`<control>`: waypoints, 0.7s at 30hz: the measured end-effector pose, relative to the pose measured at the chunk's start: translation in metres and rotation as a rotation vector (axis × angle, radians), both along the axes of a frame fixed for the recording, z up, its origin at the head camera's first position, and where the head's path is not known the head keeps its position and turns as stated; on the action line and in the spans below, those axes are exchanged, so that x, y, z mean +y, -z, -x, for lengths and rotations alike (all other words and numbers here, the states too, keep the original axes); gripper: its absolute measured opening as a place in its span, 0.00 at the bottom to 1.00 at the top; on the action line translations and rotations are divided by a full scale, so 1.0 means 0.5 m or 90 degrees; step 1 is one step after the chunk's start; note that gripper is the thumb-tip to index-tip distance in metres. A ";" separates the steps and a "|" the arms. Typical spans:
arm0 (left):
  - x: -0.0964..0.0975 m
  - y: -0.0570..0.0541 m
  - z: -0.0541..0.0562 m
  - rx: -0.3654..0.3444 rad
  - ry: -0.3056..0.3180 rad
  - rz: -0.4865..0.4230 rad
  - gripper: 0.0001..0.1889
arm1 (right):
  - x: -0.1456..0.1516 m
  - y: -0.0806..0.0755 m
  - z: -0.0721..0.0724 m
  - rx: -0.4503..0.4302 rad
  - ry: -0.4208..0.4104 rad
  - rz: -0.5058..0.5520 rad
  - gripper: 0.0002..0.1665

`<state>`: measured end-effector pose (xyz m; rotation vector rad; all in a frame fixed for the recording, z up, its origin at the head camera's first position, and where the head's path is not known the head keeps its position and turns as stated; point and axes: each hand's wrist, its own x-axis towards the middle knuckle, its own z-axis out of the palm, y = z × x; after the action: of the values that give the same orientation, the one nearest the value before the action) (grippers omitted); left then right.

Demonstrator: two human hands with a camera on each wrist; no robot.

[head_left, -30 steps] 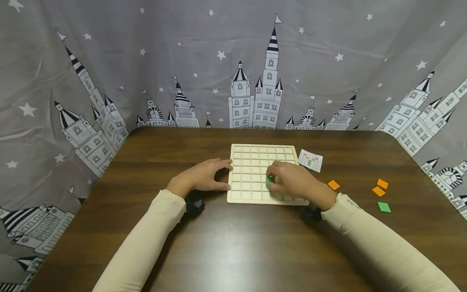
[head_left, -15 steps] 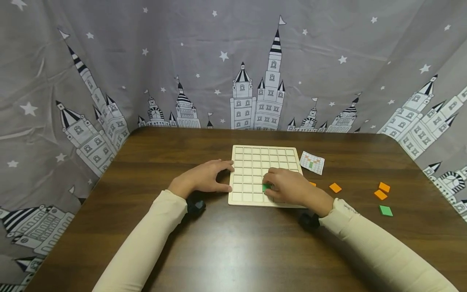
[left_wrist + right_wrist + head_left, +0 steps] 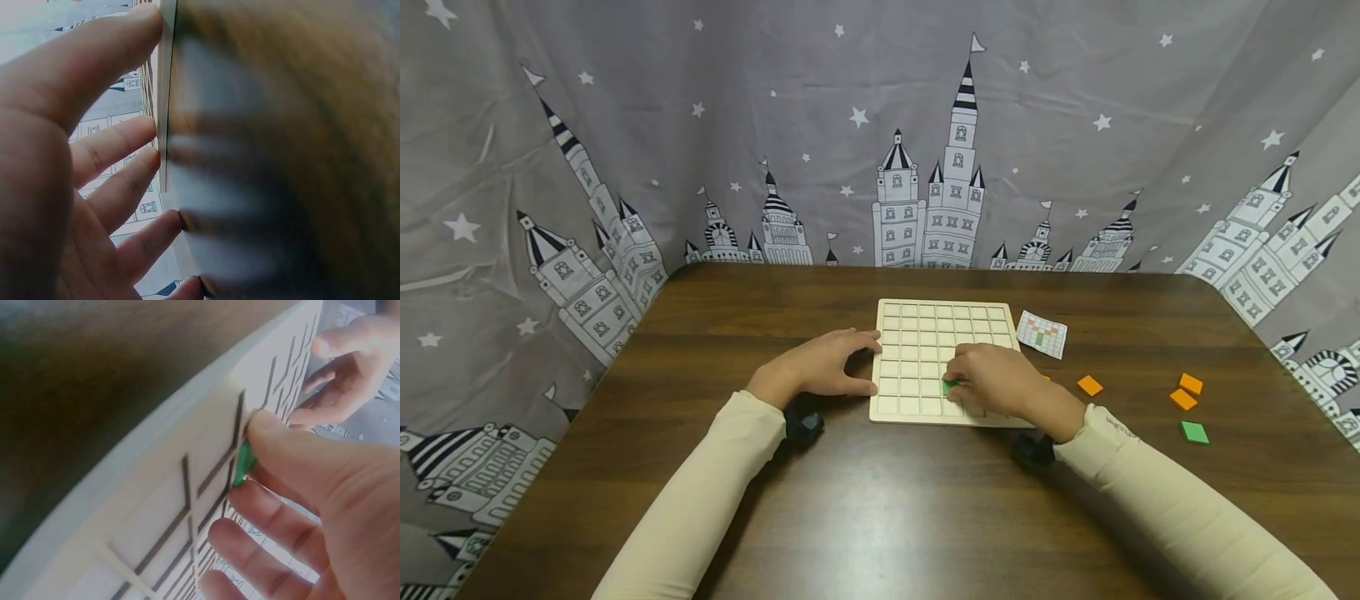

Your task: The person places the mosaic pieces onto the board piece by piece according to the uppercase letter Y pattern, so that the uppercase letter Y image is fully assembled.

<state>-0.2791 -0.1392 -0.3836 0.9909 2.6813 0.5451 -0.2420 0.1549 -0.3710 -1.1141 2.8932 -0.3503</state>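
A pale wooden grid board (image 3: 910, 350) lies on the dark wood table. My right hand (image 3: 996, 379) pinches a green square tile (image 3: 244, 464) between thumb and fingers, right at a cell in the lower middle of the board. In the head view only a sliver of that tile shows beside the fingertips. My left hand (image 3: 823, 362) rests at the board's left edge, thumb and fingers spread. In the left wrist view, its thumb and fingertips (image 3: 149, 130) meet the board's side. Part of an orange tile shows beyond my right hand, mostly hidden by it.
A small printed pattern card (image 3: 1042, 334) lies just right of the board. Further right are a lone orange tile (image 3: 1090, 385), two more orange tiles (image 3: 1191, 383) close together and a loose green tile (image 3: 1194, 432). A grey castle-print curtain (image 3: 820, 125) hangs behind the table.
My right hand has shifted slightly toward the board's near edge with the green tile, then a touch to the right. My left hand stays at the board's left edge.
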 end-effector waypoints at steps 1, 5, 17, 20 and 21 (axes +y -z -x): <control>0.000 0.001 0.001 0.000 -0.002 0.001 0.33 | 0.001 0.000 -0.001 0.000 0.004 0.002 0.06; 0.000 0.004 0.003 0.002 -0.006 0.003 0.33 | 0.003 0.003 -0.006 0.007 0.006 0.005 0.06; 0.000 0.004 0.002 -0.001 -0.005 -0.003 0.33 | 0.045 0.012 -0.033 0.129 0.037 0.007 0.21; 0.001 0.005 0.004 0.003 0.001 -0.008 0.32 | 0.079 0.009 -0.046 0.143 0.057 0.015 0.20; 0.002 0.006 0.004 0.003 0.003 -0.009 0.32 | 0.093 0.009 -0.051 0.144 0.065 0.016 0.20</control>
<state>-0.2812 -0.1380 -0.3866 1.0039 2.6822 0.5610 -0.2166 0.2012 -0.3754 -1.0779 3.1587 -0.2799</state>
